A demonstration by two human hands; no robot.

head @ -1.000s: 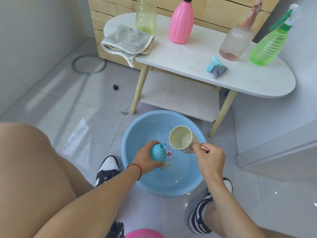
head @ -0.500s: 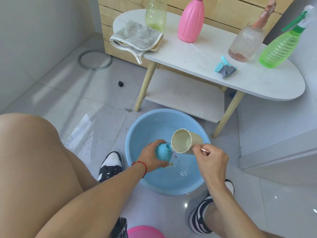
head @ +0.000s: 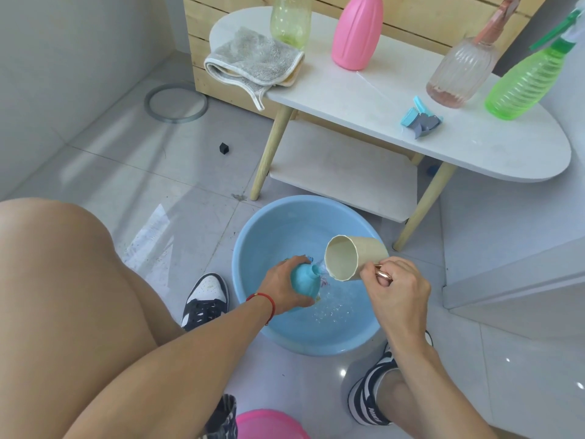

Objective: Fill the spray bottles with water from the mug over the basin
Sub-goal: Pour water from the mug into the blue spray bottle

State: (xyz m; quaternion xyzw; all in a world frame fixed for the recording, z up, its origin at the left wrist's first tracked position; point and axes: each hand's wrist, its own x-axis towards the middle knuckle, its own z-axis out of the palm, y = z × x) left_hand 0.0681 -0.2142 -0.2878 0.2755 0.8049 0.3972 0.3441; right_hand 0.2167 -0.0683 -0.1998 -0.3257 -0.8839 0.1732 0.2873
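A light blue basin [head: 253, 236] stands on the floor with a little water in it. Over it my left hand [head: 285, 286] grips a turquoise spray bottle [head: 305, 280] without its cap, neck pointing right. My right hand [head: 395, 293] holds a cream mug [head: 351, 256] by its copper-coloured handle, tipped so its rim touches the bottle's neck, and water runs out there. On the white table [head: 364, 99] stand a pale yellow-green bottle [head: 289, 20], a pink bottle [head: 357, 30], a clear ribbed bottle [head: 459, 74] and a green spray bottle [head: 525, 80].
A turquoise and grey spray head [head: 421, 118] lies on the table, a folded grey cloth [head: 253, 61] at its left end. A grey ring [head: 175, 103] and a small black cube [head: 224, 148] lie on the floor. My shoes flank the basin. A pink rim [head: 269, 424] shows at the bottom edge.
The mug has tipped further and moved against the bottle's neck, and water has started running. Splashes now ripple the water in the basin. The view has shifted slightly.
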